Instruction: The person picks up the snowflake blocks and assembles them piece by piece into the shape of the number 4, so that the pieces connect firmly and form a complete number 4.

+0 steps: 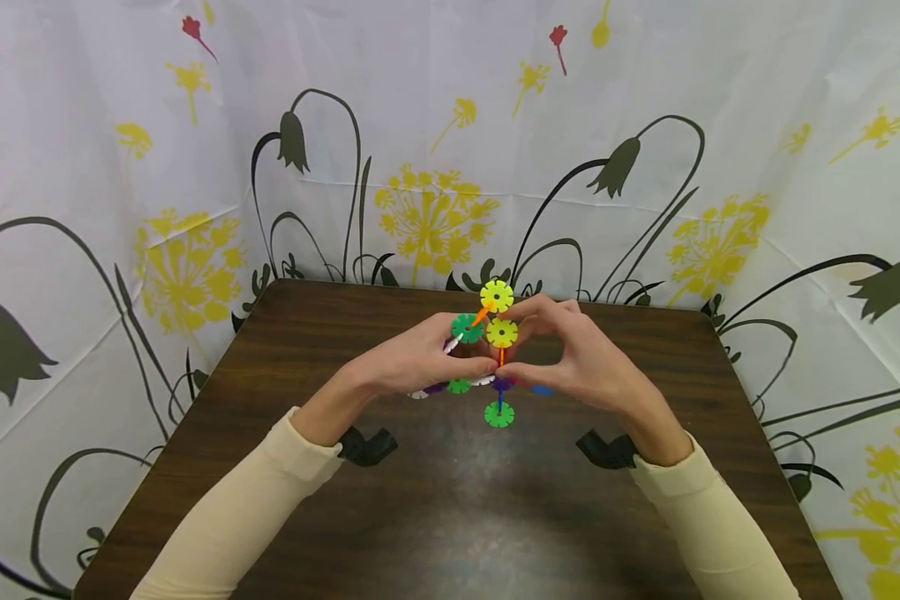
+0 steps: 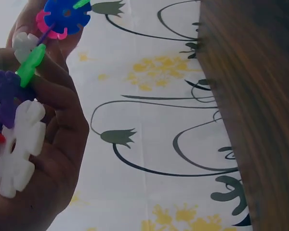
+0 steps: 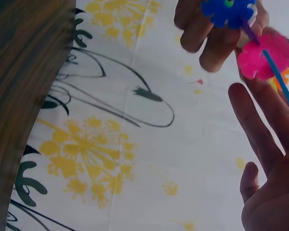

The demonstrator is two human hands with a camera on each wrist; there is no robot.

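Both hands hold a structure of brightly coloured, notched interlocking discs above the table, in the middle of the head view. My left hand (image 1: pixel 405 357) grips its left side, thumb in front and the other fingers behind. From the right, my right hand (image 1: pixel 585 354) pinches it between thumb and index finger, the thumbs meeting. A yellow disc (image 1: pixel 497 296) tops the structure, with a green disc (image 1: pixel 467 327) lower left and another green disc (image 1: pixel 499 414) at the bottom. A white disc (image 2: pixel 30 130) lies by the left palm. A pink disc (image 3: pixel 253 60) shows near the right fingers.
A dark wood-grain table (image 1: pixel 450 517) lies beneath the hands. Behind and beside it hangs a white curtain (image 1: pixel 435 75) with yellow and grey plant prints. Black wrist mounts (image 1: pixel 371 447) stick out inward from both cuffs.
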